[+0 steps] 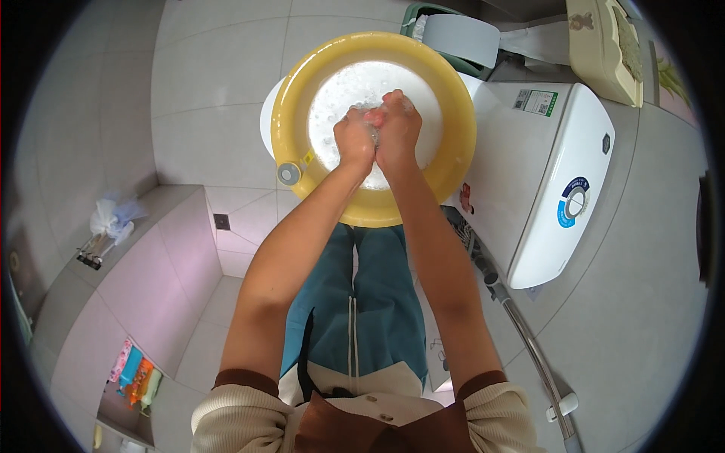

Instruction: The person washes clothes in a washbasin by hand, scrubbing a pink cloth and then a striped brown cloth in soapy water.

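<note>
Below me sits a round yellow basin [455, 140] with white, foamy water [340, 90] in it. My left hand [354, 141] and my right hand [399, 134] meet over the middle of the foam, fingers curled in against each other. Suds cling to both hands and drip between them. Pinkish-red spots show among the fingers; whether these are fingertips or a small wet thing, I cannot tell. A grey round plug or knob [288, 174] is set in the basin's near left rim.
A white appliance with a dial [575, 202] stands right of the basin. Behind are a green bin [413, 24] and a cream box [600, 49]. A metal pole [525, 328] leans at lower right. White mesh [113, 219] lies on the left ledge, above a niche with colourful packs [134, 374].
</note>
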`<state>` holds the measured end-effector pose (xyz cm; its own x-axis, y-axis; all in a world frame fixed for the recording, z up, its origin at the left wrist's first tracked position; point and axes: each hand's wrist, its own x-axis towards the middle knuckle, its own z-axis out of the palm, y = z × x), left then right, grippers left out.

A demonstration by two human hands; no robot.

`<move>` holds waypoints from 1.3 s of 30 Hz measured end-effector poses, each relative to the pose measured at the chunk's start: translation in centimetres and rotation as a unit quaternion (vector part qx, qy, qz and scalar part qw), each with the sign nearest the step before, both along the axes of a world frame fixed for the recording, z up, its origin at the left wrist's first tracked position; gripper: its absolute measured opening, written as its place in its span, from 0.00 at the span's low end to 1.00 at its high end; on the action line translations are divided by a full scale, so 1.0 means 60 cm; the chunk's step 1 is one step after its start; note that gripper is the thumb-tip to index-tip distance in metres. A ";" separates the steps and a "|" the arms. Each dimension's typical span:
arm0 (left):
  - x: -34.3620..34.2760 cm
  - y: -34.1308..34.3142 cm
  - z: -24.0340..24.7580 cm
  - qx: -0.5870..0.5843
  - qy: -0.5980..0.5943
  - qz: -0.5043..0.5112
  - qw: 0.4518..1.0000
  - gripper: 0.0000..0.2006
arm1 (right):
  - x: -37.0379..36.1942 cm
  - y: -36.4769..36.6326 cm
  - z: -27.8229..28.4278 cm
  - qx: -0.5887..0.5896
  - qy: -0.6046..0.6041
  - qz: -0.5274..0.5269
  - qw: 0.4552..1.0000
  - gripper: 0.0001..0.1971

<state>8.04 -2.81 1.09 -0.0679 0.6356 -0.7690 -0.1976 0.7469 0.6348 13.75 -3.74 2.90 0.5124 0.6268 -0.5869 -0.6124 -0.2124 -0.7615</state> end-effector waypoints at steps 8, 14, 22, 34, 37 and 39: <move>-0.039 0.006 0.018 0.138 0.286 -0.324 0.891 0.23 | 0.021 -0.012 -0.049 -0.077 0.242 -0.052 0.966 0.12; -0.097 -0.003 -0.045 0.054 0.139 -0.120 0.981 0.26 | -0.014 -0.015 0.003 -0.033 0.189 0.118 0.974 0.19; -0.109 -0.009 0.000 -0.028 0.005 -0.003 1.000 0.22 | 0.062 -0.077 -0.034 -0.044 -0.102 0.152 0.982 0.16; -0.122 -0.074 -0.067 0.336 0.525 -0.600 0.502 0.29 | 0.045 -0.117 -0.104 -0.092 -0.705 0.430 0.556 0.30; -0.110 -0.071 -0.104 0.283 0.502 -0.665 0.475 0.28 | 0.041 -0.138 -0.157 -0.103 -0.699 0.418 0.571 0.29; -0.106 -0.062 -0.117 0.239 0.472 -0.689 0.496 0.28 | 0.040 -0.144 -0.177 -0.121 -0.688 0.438 0.565 0.28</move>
<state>1.67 -6.54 -5.93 0.4978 0.6731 -0.5468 0.8446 -0.5195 0.1294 16.17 -12.38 -7.73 0.1428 0.9807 -0.1334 0.9463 -0.1748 -0.2720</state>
